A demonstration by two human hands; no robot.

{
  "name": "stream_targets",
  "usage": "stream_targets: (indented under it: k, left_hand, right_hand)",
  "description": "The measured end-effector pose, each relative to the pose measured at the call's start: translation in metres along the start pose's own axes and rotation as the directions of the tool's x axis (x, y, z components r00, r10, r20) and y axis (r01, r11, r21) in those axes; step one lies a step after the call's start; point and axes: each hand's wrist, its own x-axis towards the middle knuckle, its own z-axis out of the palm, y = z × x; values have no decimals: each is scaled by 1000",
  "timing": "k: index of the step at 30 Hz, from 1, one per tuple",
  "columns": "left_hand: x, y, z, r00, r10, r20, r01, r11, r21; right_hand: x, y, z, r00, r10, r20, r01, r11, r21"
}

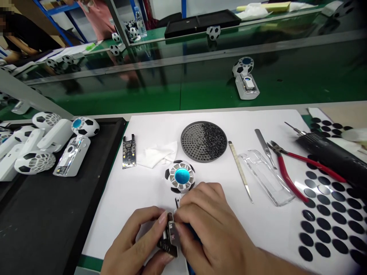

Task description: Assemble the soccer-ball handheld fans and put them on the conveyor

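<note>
Left hand and right hand pinch a circuit-board unit.

Black tray lies left; the hands hold the unit above white paper, with open paper stretching right to red-handled pliers.

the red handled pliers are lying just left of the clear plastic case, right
Not quite: the red handled pliers lie just right of the clear plastic case, not left of it. The head view shows this.
</note>
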Motion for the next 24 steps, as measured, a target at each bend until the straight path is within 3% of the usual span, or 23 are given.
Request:
stream_targets:
  k: [7, 10, 19, 24]
  left_hand:
    - [4, -3, -3, 1000, 23, 8, -23, 999, -39]
    - [5, -5, -3, 998, 51, 20, -51, 998, -27]
    - [3, -7, 2, 995, 94, -13, -95, 994, -51]
    - [0, -7, 4, 1000, -8, -3, 8, 996, -89]
  right_hand:
    - [4, 1, -10, 993, -85, 81, 89, 995, -54]
    - [4, 3, -10, 988, -127, 91, 128, 992, -4]
    - [2, -1, -6, 995, -50, 82, 42, 994, 98]
    - [2, 0, 1, 999, -6, 48, -2, 987, 162]
